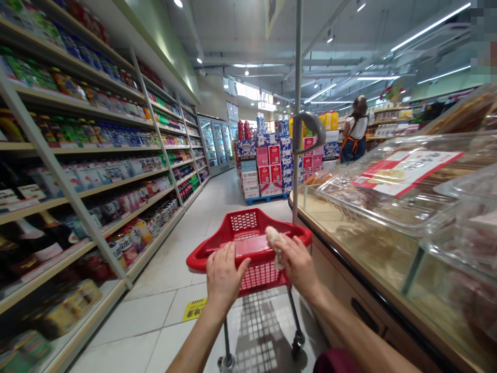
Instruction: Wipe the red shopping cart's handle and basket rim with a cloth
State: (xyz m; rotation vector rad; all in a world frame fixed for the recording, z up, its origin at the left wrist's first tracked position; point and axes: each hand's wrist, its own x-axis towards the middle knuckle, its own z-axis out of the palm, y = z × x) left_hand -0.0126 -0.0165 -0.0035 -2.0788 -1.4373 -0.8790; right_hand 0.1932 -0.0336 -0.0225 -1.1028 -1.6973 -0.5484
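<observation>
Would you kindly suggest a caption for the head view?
Left hand on a red cart, a crumpled pale wad in the right hand's grip, near stocked shelves.

– What's the tiled floor point(128, 331) carrying?
– A red shopping cart point(254, 248), a yellow sticker point(194, 309), and a blue pallet point(267, 198) under stacked cartons point(275, 174)!
– And the long shelves point(112, 150)?
– Bottles point(101, 133), row upon row!

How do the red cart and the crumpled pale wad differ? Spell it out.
The cart is red; the wad is whitish. The cart is far larger than the wad. The cart stands on the floor; the wad is held in the right grip.
</observation>
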